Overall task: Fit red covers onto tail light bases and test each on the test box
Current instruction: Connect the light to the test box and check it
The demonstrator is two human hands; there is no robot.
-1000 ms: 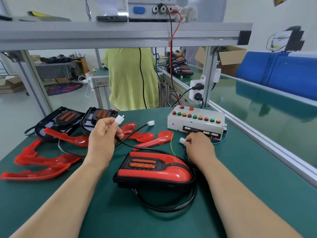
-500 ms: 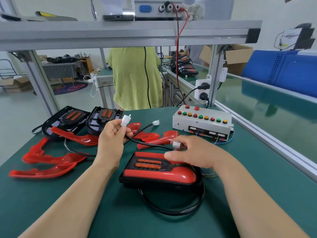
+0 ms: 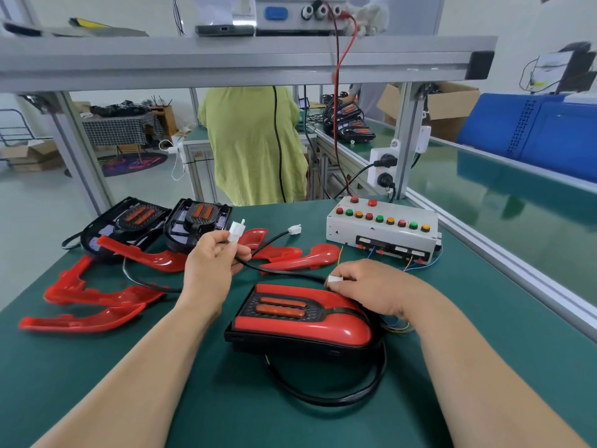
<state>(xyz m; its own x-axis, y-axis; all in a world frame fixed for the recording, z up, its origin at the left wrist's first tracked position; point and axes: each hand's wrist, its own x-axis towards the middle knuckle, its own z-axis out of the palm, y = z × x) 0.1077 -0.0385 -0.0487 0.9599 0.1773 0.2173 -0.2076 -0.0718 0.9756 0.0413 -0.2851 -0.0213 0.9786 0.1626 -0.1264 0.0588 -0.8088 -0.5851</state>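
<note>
At the middle of the green bench [image 3: 97, 383] lies a tail light [image 3: 303, 321] with its red cover already on. It lies flat, its long axis running left to right, and its black cable [image 3: 339, 399] loops round the near side. The left hand [image 3: 211, 270] is raised above the bench, its grip a pinch of thumb and fingers just below a white plug [image 3: 236, 232], seemingly the end of that cable. The plug stands nearly upright, its open end pointing up and away from the person. The right hand [image 3: 371, 292] sits low at the far right edge of the tail light, its grip closed round a white connector [image 3: 334, 279], which lies about level and points left. Thin coloured wires show beneath that wrist and at the front of the test box [image 3: 382, 232], so this connector is probably the box's lead, though the run between is hidden. The two ends are apart: from the white connector the plug lies to the left, higher and further off, with the axes roughly crossed. Mating them seems to call for the left hand to tip its plug down and rightward until both lie in one line. Spare red covers [image 3: 87, 305] and two uncovered bases [image 3: 129, 221] sit at the left of the bench
</note>
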